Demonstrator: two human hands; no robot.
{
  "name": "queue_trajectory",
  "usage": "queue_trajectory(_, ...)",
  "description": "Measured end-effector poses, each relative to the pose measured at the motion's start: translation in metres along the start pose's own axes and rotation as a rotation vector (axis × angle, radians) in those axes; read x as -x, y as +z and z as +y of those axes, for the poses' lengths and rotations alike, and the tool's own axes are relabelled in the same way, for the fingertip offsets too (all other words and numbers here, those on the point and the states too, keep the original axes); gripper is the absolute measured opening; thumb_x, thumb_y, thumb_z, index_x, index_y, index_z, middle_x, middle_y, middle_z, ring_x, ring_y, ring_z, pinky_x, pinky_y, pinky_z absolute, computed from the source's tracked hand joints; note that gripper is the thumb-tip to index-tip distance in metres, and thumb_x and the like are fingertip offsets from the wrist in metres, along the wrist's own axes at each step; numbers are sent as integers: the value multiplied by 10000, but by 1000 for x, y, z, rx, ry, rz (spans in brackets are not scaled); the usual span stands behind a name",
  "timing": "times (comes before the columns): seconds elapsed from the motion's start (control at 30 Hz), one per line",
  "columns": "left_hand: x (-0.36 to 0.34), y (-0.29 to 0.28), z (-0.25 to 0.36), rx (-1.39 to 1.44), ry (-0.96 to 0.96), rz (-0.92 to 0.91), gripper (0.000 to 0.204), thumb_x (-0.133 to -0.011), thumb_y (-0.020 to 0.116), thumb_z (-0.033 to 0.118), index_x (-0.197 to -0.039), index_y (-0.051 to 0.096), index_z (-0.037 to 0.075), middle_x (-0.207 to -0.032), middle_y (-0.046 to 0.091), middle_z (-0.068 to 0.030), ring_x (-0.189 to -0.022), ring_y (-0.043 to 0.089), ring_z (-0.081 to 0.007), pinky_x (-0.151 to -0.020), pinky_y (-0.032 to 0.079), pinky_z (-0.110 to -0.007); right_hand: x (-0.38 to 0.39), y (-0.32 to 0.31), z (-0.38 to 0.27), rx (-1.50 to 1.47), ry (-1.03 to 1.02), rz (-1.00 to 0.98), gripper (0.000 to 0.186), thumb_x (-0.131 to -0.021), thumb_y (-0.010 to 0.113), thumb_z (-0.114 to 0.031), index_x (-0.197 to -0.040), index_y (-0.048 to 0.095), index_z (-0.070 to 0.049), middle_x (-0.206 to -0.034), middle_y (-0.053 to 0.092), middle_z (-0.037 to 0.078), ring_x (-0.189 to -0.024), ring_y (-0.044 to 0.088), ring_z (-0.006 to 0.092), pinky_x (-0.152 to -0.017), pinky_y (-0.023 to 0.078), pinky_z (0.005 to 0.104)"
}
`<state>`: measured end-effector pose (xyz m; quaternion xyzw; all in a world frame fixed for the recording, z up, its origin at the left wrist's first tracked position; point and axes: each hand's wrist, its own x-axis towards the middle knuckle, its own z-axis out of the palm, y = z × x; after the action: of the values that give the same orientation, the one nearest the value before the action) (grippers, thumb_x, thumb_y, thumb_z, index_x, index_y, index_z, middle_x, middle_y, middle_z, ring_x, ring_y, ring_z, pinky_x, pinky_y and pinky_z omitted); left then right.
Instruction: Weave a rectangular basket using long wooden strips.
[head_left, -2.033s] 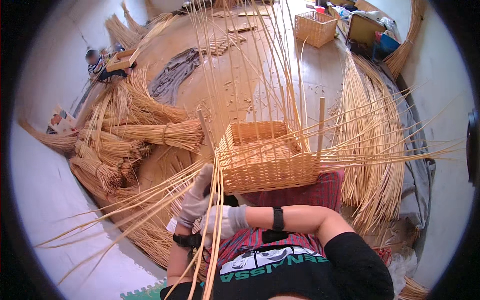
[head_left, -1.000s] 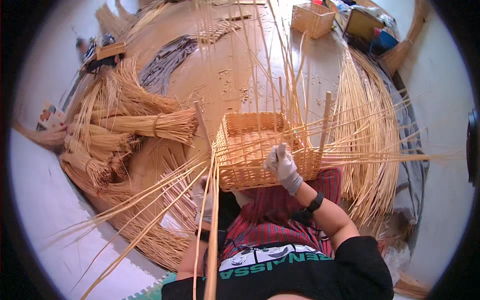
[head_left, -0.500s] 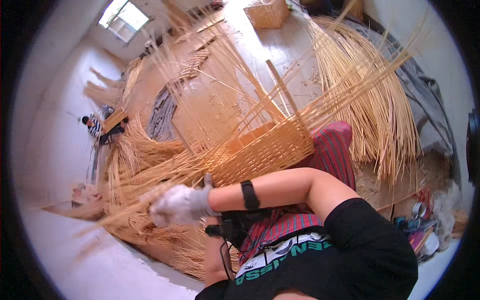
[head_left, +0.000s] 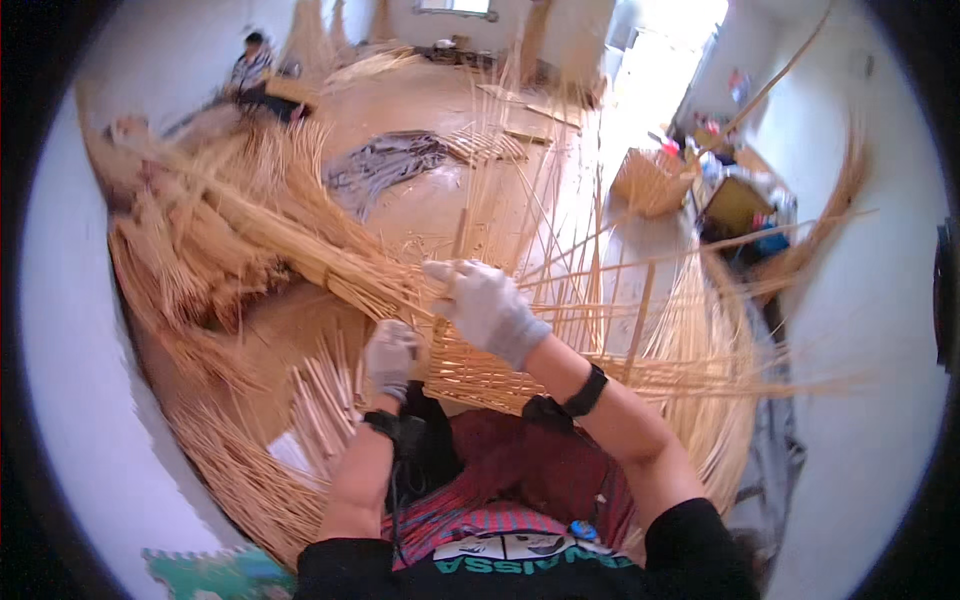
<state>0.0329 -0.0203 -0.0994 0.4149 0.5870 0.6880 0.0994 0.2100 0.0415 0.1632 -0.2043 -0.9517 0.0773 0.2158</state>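
Observation:
A woven wicker basket [head_left: 480, 370] with long upright and sideways stems stands in front of me on a red striped cloth [head_left: 540, 460]. Above its left end, my right hand [head_left: 480, 305] in a white glove has its fingers curled round pale willow rods [head_left: 405, 295] that stretch to the left. Lower, beside the basket's left corner, my left hand [head_left: 392, 352], gloved too, is closed; what it holds is unclear among the stems. A wooden stake [head_left: 640, 320] rises at the basket's right. My right hand hides part of the basket.
Willow bundles [head_left: 190, 270] lie at left, loose rods [head_left: 700, 430] at right and sticks [head_left: 310, 400] lower left. A seated person [head_left: 255, 70] works at upper left. Grey cloth [head_left: 380, 165] is on the floor [head_left: 470, 200]; a finished basket [head_left: 650, 180] stands near a cluttered cabinet [head_left: 735, 215].
My view has swung back up toward the doorway. My right hand has moved up from low left to above the basket's left end, and the left-hand rods appear raised and blurred.

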Motion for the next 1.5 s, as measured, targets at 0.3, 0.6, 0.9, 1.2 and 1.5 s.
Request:
queue_trajectory(0.3, 13, 5, 61, 57, -217, -176, 357, -925, 666, 249, -1206, 621, 33, -1093, 713, -180, -1004, 690, -296, -906, 533, -368, -43, 49, -29, -183, -76, -146, 159, -904, 635, -183, -1032, 694, -109, -926, 705, 136, -800, 709, 323, -695, 557, 408)
queue_trajectory(0.6, 21, 15, -1, -556, 147, -346, 342, -947, 533, 381, -916, 733, 105, -819, 712, -150, -769, 682, -389, -736, 546, -464, -48, 70, -94, -143, -284, -196, 734, -914, 637, -109, -1555, 279, -102, -1364, 547, 247, -943, 701, 348, -778, 562, 395)
queue_trajectory(0.9, 15, -8, 2, -201, -138, -275, 317, -980, 555, 365, -997, 691, 79, -777, 687, -188, -740, 668, -393, -658, 542, -441, -19, 60, -65, -433, -182, -197, 795, -956, 586, -59, -1595, 113, -47, -1584, 320, 236, -1338, 516, 349, -1030, 487, 378)
queue_trajectory(1.2, -10, 14, -52, 9, -531, -464, 295, -1029, 544, 280, -995, 701, 33, -801, 719, -78, -684, 676, -184, -679, 565, -337, -28, 72, -64, -481, -263, -169, 753, -971, 535, 21, -1601, 129, -53, -1601, 306, 224, -1422, 418, 326, -1082, 430, 410)
queue_trajectory(1.5, 27, 11, -26, 487, 59, -131, 180, -985, 573, 78, -1121, 659, -4, -938, 694, -14, -833, 645, -127, -763, 547, -298, -64, 124, -94, -626, 61, -182, 539, -992, 601, -115, -1476, 367, -69, -1372, 523, 122, -1255, 518, 217, -998, 461, 350)
